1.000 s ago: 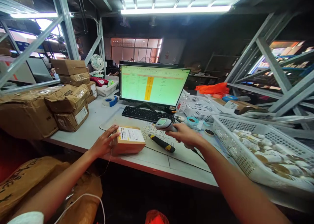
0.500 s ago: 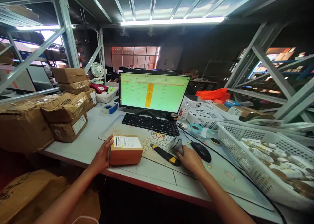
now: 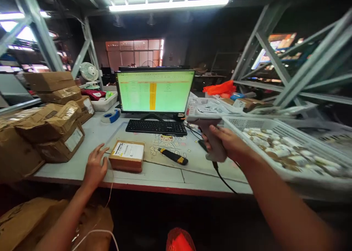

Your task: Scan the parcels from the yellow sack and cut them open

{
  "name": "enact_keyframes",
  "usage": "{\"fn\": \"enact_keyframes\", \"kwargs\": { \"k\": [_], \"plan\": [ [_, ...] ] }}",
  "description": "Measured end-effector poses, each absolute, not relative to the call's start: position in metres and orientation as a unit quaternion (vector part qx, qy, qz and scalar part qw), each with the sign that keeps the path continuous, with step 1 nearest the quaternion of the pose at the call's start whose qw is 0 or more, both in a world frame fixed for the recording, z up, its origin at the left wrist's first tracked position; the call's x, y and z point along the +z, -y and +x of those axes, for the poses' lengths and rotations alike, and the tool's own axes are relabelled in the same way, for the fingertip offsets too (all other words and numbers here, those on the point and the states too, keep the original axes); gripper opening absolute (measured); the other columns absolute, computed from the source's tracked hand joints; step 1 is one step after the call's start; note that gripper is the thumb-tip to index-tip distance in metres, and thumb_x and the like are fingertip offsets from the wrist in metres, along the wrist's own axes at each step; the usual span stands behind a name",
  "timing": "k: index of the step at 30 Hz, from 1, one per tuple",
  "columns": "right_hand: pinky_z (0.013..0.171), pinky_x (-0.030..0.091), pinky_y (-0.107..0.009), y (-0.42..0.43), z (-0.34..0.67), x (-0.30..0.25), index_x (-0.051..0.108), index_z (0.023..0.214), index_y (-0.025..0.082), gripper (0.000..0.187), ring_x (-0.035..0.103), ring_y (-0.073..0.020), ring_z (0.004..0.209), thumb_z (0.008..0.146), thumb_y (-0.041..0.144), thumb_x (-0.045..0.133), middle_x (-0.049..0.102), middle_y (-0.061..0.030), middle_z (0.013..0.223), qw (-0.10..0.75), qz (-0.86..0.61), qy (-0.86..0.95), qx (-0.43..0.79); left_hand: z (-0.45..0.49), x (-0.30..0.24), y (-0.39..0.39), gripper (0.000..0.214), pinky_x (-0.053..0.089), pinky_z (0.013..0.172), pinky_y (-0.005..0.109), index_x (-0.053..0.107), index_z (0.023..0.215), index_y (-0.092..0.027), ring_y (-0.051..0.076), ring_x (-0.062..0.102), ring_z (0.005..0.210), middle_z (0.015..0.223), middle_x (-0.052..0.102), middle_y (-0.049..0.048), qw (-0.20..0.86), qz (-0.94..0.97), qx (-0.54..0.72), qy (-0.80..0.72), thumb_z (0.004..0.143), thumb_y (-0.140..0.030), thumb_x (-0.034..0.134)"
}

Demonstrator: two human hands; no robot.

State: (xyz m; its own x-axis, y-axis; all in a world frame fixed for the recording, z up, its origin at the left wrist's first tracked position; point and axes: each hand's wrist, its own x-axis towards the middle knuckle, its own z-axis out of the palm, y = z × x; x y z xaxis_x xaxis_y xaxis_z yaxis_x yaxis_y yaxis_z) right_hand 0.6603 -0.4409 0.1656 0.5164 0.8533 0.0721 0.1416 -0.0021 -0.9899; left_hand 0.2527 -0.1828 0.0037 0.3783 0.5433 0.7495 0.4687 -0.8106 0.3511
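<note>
Desk [image 3: 154, 177]: one parcel [image 3: 127, 156], two hands [image 3: 95, 166] [image 3: 227, 142], right gripping scanner [image 3: 211, 133]

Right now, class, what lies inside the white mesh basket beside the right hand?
The white mesh basket holds a heap of small cream-and-brown items, perhaps bottles, too blurred to tell exactly. The lower layers and the basket's floor cannot be seen, because the top items cover them.
</note>
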Motion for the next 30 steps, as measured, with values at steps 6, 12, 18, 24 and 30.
{"fn": "enact_keyframes", "kwargs": {
  "k": [6, 12, 18, 24, 30],
  "plan": [
    [0.046, 0.048, -0.023, 0.425, 0.615, 0.187, 0.061, 0.103, 0.019, 0.047, 0.052, -0.0102, 0.05, 0.095, 0.065, 0.063, 0.059, 0.002, 0.073, 0.664, -0.508, 0.394, 0.382, 0.339, 0.083, 0.279, 0.028, 0.058, 0.094, 0.036, 0.073, 0.114, -0.021, 0.022, 0.071, 0.105, 0.114, 0.076, 0.0068, 0.342, 0.88, 0.309, -0.113, 0.102, -0.041, 0.057],
    [0.044, 0.047, -0.021, 0.407, 0.576, 0.18, 0.06, 0.104, 0.018, 0.048, 0.051, -0.0087, 0.049, 0.095, 0.065, 0.065, 0.058, 0.0035, 0.071, 0.683, -0.456, 0.381, 0.424, 0.42, 0.075, 0.342, 0.054, 0.054, 0.089, 0.034, 0.076, 0.104, -0.012, 0.023, 0.071, 0.098, 0.105, 0.078, 0.0127, 0.573, 0.795, 0.198, -0.026, 0.097, -0.063, 0.057],
    [0.043, 0.045, -0.02, 0.412, 0.566, 0.164, 0.056, 0.094, 0.02, 0.049, 0.05, -0.0084, 0.048, 0.086, 0.066, 0.073, 0.058, 0.0038, 0.071, 0.679, -0.476, 0.364, 0.425, 0.423, 0.058, 0.363, 0.064, 0.053, 0.08, 0.032, 0.074, 0.083, -0.012, 0.02, 0.069, 0.08, 0.082, 0.076, 0.0125, 0.662, 0.707, 0.248, -0.032, 0.094, -0.072, 0.055],
    [0.041, 0.043, -0.021, 0.41, 0.557, 0.156, 0.055, 0.093, 0.022, 0.056, 0.046, -0.0081, 0.047, 0.076, 0.068, 0.081, 0.056, 0.0049, 0.069, 0.684, -0.476, 0.361, 0.418, 0.415, 0.055, 0.371, 0.062, 0.053, 0.079, 0.034, 0.072, 0.079, -0.014, 0.021, 0.069, 0.076, 0.077, 0.075, 0.0111, 0.681, 0.678, 0.27, -0.065, 0.092, -0.073, 0.057],
    [0.04, 0.042, -0.022, 0.411, 0.545, 0.154, 0.052, 0.087, 0.022, 0.054, 0.047, -0.0083, 0.047, 0.079, 0.07, 0.076, 0.057, 0.0039, 0.071, 0.651, -0.51, 0.375, 0.419, 0.414, 0.051, 0.367, 0.065, 0.053, 0.081, 0.033, 0.071, 0.08, -0.014, 0.021, 0.068, 0.078, 0.08, 0.074, 0.0089, 0.687, 0.692, 0.214, -0.061, 0.091, -0.076, 0.053]
  ]
}}
